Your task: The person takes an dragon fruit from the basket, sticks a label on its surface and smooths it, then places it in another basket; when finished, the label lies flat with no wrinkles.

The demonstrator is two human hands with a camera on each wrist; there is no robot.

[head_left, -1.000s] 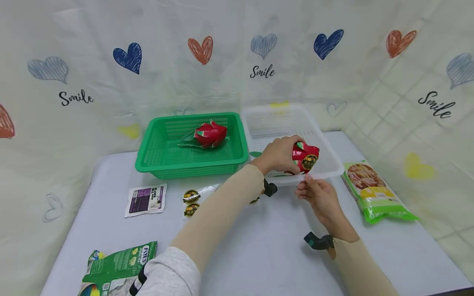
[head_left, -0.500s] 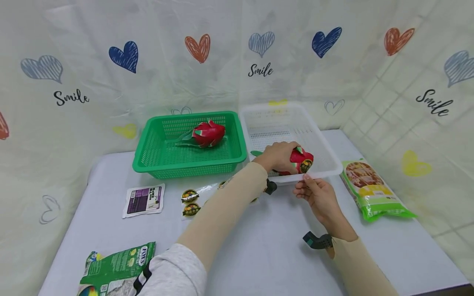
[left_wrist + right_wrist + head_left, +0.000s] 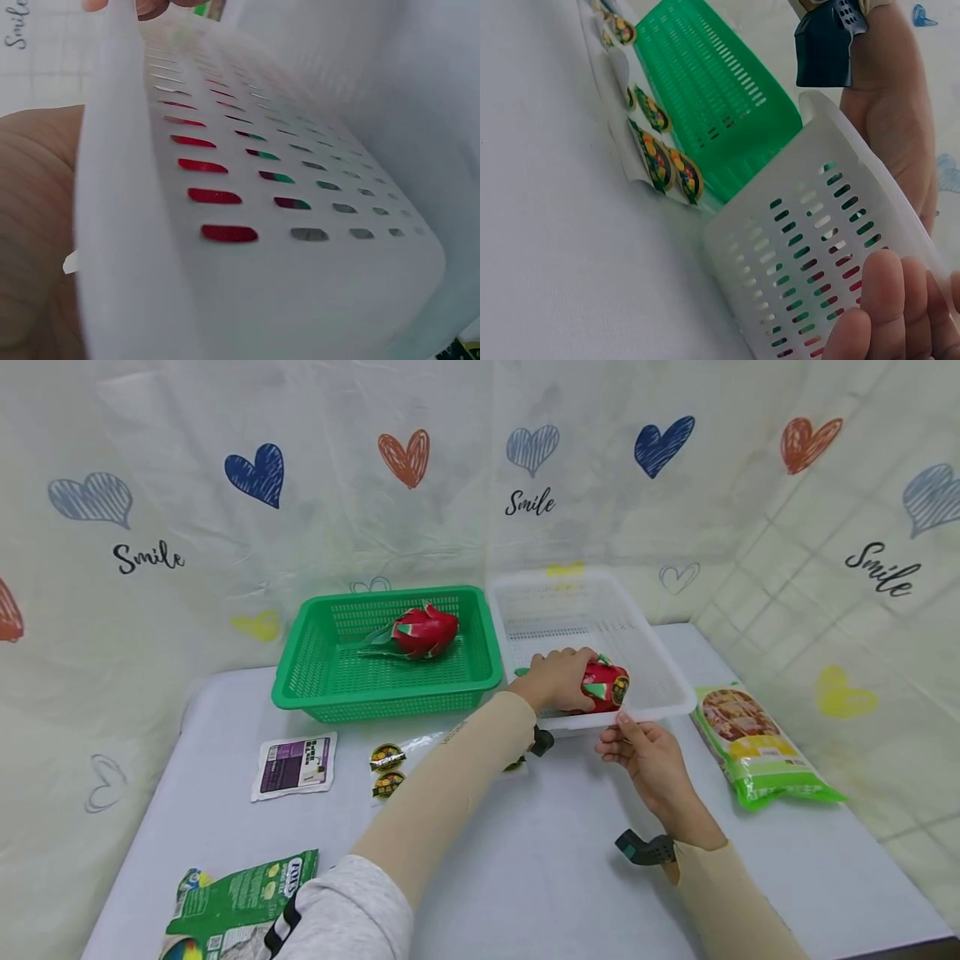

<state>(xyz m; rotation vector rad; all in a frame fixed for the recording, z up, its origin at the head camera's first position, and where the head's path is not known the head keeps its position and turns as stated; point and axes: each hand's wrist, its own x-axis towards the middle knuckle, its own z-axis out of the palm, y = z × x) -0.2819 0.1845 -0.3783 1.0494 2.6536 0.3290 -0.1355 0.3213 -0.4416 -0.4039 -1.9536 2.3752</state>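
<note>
Right of centre in the head view, we are holding a stickered dragon fruit (image 3: 602, 688) inside the white basket (image 3: 654, 652), our left hand (image 3: 558, 680) clamping its fingers around it. Just below, our right hand (image 3: 652, 768) is pinching the basket's rim between thumb and fingers.

From the near side, the head view is looking forward and down across the table (image 3: 540, 868). Very close, the left wrist view is facing the slotted white basket (image 3: 131, 225), which the right wrist view is sharing, looking left toward the green basket (image 3: 705, 67).
</note>
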